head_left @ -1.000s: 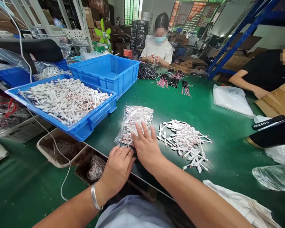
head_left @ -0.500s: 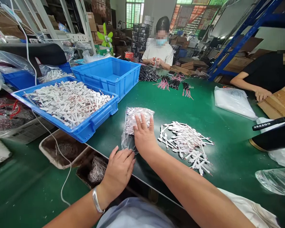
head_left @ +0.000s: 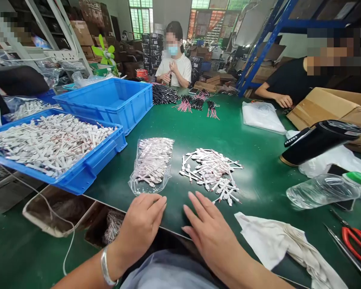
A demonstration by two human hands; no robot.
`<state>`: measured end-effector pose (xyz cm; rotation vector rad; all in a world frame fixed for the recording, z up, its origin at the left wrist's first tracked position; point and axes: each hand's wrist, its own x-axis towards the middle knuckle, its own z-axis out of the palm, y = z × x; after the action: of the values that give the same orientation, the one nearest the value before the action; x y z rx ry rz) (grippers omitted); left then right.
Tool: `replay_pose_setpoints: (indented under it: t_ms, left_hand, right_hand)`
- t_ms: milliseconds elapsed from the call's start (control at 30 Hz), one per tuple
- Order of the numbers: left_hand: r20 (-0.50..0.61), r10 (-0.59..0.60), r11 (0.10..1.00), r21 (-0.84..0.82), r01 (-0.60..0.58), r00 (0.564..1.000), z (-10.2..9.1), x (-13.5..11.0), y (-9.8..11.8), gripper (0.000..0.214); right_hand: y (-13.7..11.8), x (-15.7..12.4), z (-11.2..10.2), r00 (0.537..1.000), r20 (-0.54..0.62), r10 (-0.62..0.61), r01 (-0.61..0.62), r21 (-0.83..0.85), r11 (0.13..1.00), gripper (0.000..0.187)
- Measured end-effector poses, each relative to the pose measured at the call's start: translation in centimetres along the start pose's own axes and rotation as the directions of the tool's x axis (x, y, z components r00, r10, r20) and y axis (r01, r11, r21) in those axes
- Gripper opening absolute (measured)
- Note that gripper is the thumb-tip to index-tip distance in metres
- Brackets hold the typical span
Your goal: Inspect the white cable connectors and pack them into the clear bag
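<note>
A clear plastic bag (head_left: pixel 153 160) packed with small white connectors on short leads lies flat on the green table. My left hand (head_left: pixel 142 218), with a silver bangle at the wrist, rests at the table edge just below the bag's near end. Its fingers are loosely bent, and nothing shows in them; whether they touch the bag I cannot tell. My right hand (head_left: pixel 206 222) hovers at the near side of a loose pile of white connectors (head_left: pixel 212 168), fingers stretched and apart, holding nothing.
On the left stand a blue crate (head_left: pixel 87 176) heaped with connectors and another blue crate (head_left: pixel 135 104). To the right are a white cloth (head_left: pixel 267 237), a water bottle (head_left: pixel 321 190), a black tumbler (head_left: pixel 319 140) and red-handled scissors (head_left: pixel 356 241). Two people sit across the table.
My right hand has lifted off the bag and moved right, toward the loose pile. My left hand remains by the bag's near end. The view has turned to the right.
</note>
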<state>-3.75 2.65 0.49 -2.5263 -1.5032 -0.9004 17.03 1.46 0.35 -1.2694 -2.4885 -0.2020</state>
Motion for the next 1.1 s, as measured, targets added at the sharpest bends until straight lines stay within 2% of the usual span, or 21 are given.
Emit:
replay_pose_setpoints:
  t_ms: [67,133,233,300,467,533,600,700,867,1100]
  left_hand:
    - [0.126,0.038,0.999,-0.012,-0.037,0.991,0.3,1.9,0.8,0.022]
    - [0.251,0.074,0.997,0.003,-0.077,0.965,0.8,4.1,1.6,0.021]
    - [0.394,0.146,0.987,0.004,-0.161,0.908,1.9,7.9,2.7,0.02]
    - [0.477,0.151,0.979,0.049,-0.197,0.866,2.8,10.7,3.7,0.022]
    - [0.543,0.077,0.967,0.163,-0.195,0.836,5.8,17.8,5.6,0.021]
    - [0.567,0.016,0.959,0.224,-0.174,0.823,6.9,20.1,5.8,0.019]
    - [0.599,-0.045,0.952,0.269,-0.149,0.799,7.9,21.8,5.6,0.029]
    - [0.623,-0.099,0.949,0.294,-0.114,0.776,9.4,22.7,5.1,0.031]
    - [0.553,-0.122,0.953,0.299,-0.059,0.824,10.8,21.6,4.5,0.031]
    - [0.499,-0.106,0.978,0.21,-0.001,0.86,9.1,20.1,4.3,0.024]
  right_hand:
    - [1.6,-2.7,-0.2,0.997,-0.02,0.071,-0.071,-0.024,0.997,0.03]
    - [3.3,-4.9,-0.2,0.992,-0.055,0.11,-0.112,-0.045,0.993,0.031]
    - [5.5,-7.4,-0.2,0.973,-0.139,0.182,-0.188,-0.03,0.982,0.033]
    - [6.5,-8.4,0.0,0.955,-0.197,0.223,-0.226,0.009,0.974,0.032]
    - [7.2,-9.1,0.7,0.909,-0.306,0.284,-0.255,0.131,0.958,0.027]
    - [7.0,-9.1,0.8,0.897,-0.327,0.296,-0.256,0.161,0.953,0.026]
    - [6.9,-9.1,0.7,0.891,-0.342,0.3,-0.254,0.172,0.952,0.025]
    - [6.7,-9.2,0.6,0.891,-0.337,0.305,-0.261,0.169,0.95,0.025]
    - [6.5,-9.3,0.4,0.905,-0.311,0.288,-0.248,0.163,0.955,0.024]
    - [6.4,-9.3,0.1,0.919,-0.282,0.274,-0.231,0.178,0.957,0.024]
